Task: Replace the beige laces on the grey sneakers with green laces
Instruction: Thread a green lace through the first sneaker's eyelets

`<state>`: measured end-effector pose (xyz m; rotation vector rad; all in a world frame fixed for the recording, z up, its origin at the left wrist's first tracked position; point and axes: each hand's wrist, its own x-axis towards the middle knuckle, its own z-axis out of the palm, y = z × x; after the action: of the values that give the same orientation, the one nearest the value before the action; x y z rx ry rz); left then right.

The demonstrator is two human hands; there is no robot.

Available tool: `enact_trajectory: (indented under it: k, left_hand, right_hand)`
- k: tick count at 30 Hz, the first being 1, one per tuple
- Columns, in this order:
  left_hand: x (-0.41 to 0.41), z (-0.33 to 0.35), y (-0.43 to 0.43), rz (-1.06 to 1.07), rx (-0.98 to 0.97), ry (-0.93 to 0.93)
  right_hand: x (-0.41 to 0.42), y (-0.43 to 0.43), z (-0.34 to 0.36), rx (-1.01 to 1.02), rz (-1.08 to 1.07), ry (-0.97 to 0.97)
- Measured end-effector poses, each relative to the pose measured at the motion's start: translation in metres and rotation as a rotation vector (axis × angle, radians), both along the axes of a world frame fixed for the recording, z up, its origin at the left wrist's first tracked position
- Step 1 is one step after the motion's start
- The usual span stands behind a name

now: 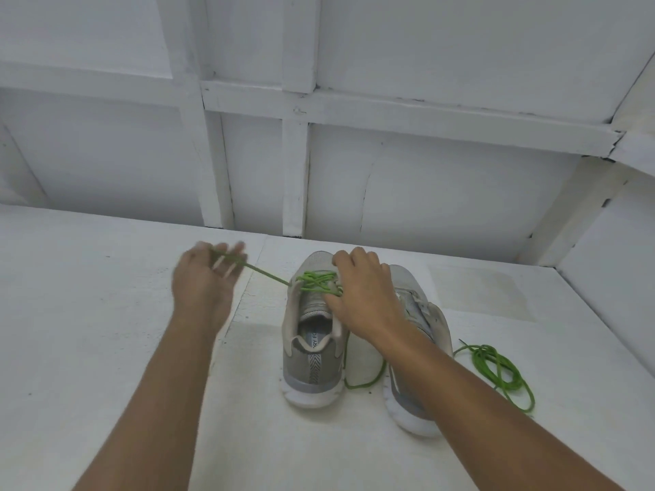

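Observation:
Two grey sneakers stand side by side on a white surface, heels toward me. The left sneaker (313,334) has a green lace (317,281) crossed through its front eyelets. One end of that lace runs taut up and left into my left hand (205,281), which is blurred and holds the strand among its fingers. My right hand (361,295) rests on the lacing, fingers curled over the eyelets and the tongue. The right sneaker (413,352) lies partly under my right forearm. The lace's other end trails down between the two shoes.
A second green lace (496,370) lies coiled loose on the surface right of the shoes. A white panelled wall (319,154) rises just behind the surface, and a white side wall closes in at the right.

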<state>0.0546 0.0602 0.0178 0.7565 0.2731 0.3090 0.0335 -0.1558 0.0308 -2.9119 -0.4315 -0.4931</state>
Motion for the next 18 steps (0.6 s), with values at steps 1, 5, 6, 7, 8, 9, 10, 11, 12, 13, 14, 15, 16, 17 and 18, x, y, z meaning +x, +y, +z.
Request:
enact_trajectory:
  k: [1, 5, 6, 7, 8, 9, 10, 11, 12, 13, 14, 15, 16, 17, 18]
  left_hand:
    - [0.003, 0.009, 0.014, 0.027, -0.135, -0.020]
    - [0.010, 0.030, 0.036, 0.039, 0.049, 0.004]
    - [0.009, 0.029, 0.029, -0.023, 0.251, 0.022]
    - [0.006, 0.025, 0.019, -0.133, 0.511, 0.043]
    - [0.002, 0.018, 0.007, -0.286, 0.814, 0.065]
    - [-0.003, 0.010, -0.005, -0.449, 1.114, 0.087]
    - [-0.008, 0.001, -0.015, -0.563, 1.371, 0.093]
    - [-0.012, -0.005, -0.021, -0.612, 1.575, 0.081]
    - [-0.015, -0.007, -0.023, -0.609, 1.689, 0.072]
    - [-0.017, -0.005, -0.023, -0.587, 1.722, 0.084]
    - [-0.017, -0.001, -0.019, -0.551, 1.712, 0.104]
    - [-0.017, 0.005, -0.013, -0.514, 1.699, 0.122]
    - [-0.015, 0.012, -0.005, -0.472, 1.695, 0.144]
    - [-0.012, 0.018, 0.004, -0.428, 1.695, 0.164]
    - [-0.010, 0.023, 0.013, -0.378, 1.689, 0.183]
  right_hand:
    - [-0.003, -0.002, 0.000, 0.026, -0.009, 0.000]
    - [-0.017, -0.005, 0.001, 0.204, -0.035, 0.045]
    - [-0.021, -0.005, 0.002, 0.235, -0.050, 0.055]
    - [-0.024, -0.004, 0.002, 0.258, -0.066, 0.063]
    - [-0.028, -0.004, 0.003, 0.275, -0.081, 0.074]
    - [-0.030, -0.004, 0.003, 0.287, -0.095, 0.089]
    - [-0.033, -0.004, 0.002, 0.291, -0.107, 0.109]
    - [-0.035, -0.004, 0.001, 0.295, -0.115, 0.128]
    - [-0.036, -0.003, 0.000, 0.302, -0.119, 0.141]
    - [-0.036, -0.004, -0.001, 0.313, -0.121, 0.149]
    - [-0.036, -0.004, -0.003, 0.325, -0.126, 0.160]
    - [-0.036, -0.004, -0.004, 0.337, -0.132, 0.173]
    - [-0.036, -0.005, -0.004, 0.346, -0.140, 0.184]
    - [-0.036, -0.005, -0.005, 0.355, -0.147, 0.193]
    - [-0.037, -0.005, -0.006, 0.366, -0.153, 0.199]
